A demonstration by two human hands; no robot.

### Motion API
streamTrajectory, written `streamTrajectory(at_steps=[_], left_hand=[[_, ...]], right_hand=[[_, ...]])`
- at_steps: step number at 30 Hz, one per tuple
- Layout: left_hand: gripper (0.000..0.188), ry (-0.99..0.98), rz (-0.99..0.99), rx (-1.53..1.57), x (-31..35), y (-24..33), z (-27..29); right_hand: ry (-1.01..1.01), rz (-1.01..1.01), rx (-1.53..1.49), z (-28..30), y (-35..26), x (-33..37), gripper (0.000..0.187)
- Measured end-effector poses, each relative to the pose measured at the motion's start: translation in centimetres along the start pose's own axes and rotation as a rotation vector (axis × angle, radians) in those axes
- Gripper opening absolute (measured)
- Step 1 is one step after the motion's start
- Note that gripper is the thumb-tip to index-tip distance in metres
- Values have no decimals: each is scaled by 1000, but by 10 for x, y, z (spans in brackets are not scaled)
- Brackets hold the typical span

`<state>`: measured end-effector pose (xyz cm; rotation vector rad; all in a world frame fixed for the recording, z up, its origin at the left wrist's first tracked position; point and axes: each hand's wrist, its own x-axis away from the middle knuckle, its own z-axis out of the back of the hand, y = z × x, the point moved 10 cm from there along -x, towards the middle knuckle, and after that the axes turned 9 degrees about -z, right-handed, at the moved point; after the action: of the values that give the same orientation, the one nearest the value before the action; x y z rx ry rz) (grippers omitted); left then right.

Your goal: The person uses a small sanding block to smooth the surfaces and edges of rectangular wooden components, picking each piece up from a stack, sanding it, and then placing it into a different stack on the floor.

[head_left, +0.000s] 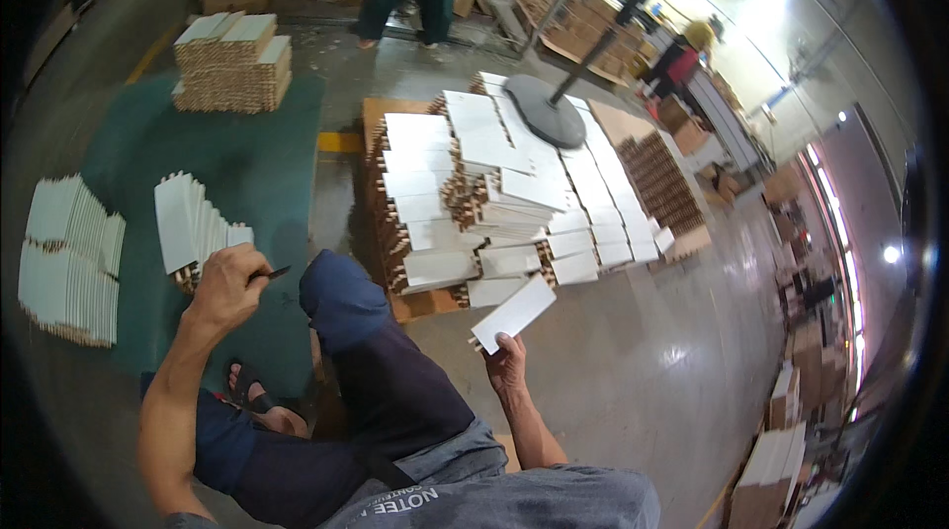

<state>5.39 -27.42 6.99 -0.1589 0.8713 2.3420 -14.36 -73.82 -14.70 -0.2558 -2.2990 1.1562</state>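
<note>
My left hand (pixel 229 284) is closed around a small dark blade-like tool (pixel 280 273), whose thin end points right. It is beside a leaning row of white boards (pixel 181 224) on the green mat. My right hand (pixel 506 363) grips one white board (pixel 516 314) by its near end, thumb on top. Short wooden pegs stick out of that board's near end. The board is held tilted, just short of a pallet stacked with many similar white boards (pixel 415 185). Some boards in the middle of that stack lie loose and askew.
The green mat (pixel 267 148) also bears a tall stack of boards (pixel 232 62) and another row at far left (pixel 69 262). A black round-based stand (pixel 546 112) rests on the pallet stack. Cartons and people are farther back; grey floor (pixel 682 351) lies right.
</note>
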Motion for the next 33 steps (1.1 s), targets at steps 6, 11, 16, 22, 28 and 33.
streamTrajectory(at_steps=[6,11,16,22,28,33], left_hand=[[10,59,-22,71,-13,10,-9],[10,252,-18,106,-16,2,24],[9,454,48,80,4,-34,76],[11,591,101,68,-3,-46,105],[9,562,107,107,4,-44,99],[9,581,47,28,-9,-46,89]], right_hand=[[-207,26,35,-126,-73,12,64],[-769,-294,-171,-283,-39,-5,63],[-1005,-460,-99,-414,25,-5,63],[-964,-689,-83,-456,87,-5,59],[-946,-806,70,-456,123,22,55],[-893,-800,104,-452,131,19,55]])
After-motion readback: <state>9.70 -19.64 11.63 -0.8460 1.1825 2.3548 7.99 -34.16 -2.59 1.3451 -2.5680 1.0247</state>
